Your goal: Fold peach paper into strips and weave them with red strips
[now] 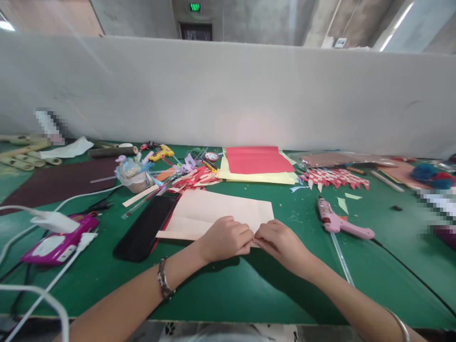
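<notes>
A pale pink sheet of paper (221,209) lies on the green table in front of me, with a narrow strip folded along its near edge. My left hand (228,237) pinches that folded edge right of the middle, its fingers closed. Close beside it, almost touching, my right hand (281,244) grips the same edge near the sheet's right corner. The fingertips of both hands hide part of the fold. Left of the paper lies a black phone-like slab (146,228), the sheet's left side close against it.
A pink glue gun (342,223) with a clear glue stick lies at right. Red and yellow sheets (260,161) sit at the back, beside woven red-white paper (335,178). A purple power strip (60,242) with white cables is at left. Paper strips (195,178) pile up behind the slab.
</notes>
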Demonstrator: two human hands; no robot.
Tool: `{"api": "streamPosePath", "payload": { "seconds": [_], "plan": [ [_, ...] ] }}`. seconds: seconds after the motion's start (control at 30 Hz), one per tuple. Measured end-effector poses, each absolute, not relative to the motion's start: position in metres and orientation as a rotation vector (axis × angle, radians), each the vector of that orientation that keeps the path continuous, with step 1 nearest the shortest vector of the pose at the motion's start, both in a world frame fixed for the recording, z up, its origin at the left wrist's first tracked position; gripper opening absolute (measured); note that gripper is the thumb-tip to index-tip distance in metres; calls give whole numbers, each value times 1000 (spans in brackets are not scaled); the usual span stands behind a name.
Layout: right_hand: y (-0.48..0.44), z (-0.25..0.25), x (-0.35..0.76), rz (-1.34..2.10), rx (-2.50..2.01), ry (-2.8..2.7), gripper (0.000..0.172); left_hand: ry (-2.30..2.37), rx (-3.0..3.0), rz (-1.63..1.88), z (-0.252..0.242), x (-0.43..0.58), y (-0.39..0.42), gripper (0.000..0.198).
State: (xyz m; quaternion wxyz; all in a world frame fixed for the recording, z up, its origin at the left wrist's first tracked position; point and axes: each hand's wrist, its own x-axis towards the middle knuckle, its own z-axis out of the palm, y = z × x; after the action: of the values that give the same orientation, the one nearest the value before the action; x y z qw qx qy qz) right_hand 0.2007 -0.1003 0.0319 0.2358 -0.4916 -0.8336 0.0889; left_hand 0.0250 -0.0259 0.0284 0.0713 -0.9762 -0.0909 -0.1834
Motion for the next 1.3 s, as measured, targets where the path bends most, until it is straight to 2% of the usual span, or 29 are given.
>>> {"api": "streamPosePath", "payload": {
  "seconds": [0.27,0.6,1.0,1.3],
  "plan": [
    [-104,42,217,276,-1360,-2246,23,-244,-2851,-524,30,-4,-10,15],
    [-100,46,244,311,-1261,-2332,20,-304,-2706,-407,40,-69,11,24],
    [-98,51,257,336,-1268,-2298,20,-330,-2659,-507,51,-108,9,36],
    [-95,59,258,292,-1236,-2281,22,-529,-2885,-375,61,-89,9,45]
  ]
}}
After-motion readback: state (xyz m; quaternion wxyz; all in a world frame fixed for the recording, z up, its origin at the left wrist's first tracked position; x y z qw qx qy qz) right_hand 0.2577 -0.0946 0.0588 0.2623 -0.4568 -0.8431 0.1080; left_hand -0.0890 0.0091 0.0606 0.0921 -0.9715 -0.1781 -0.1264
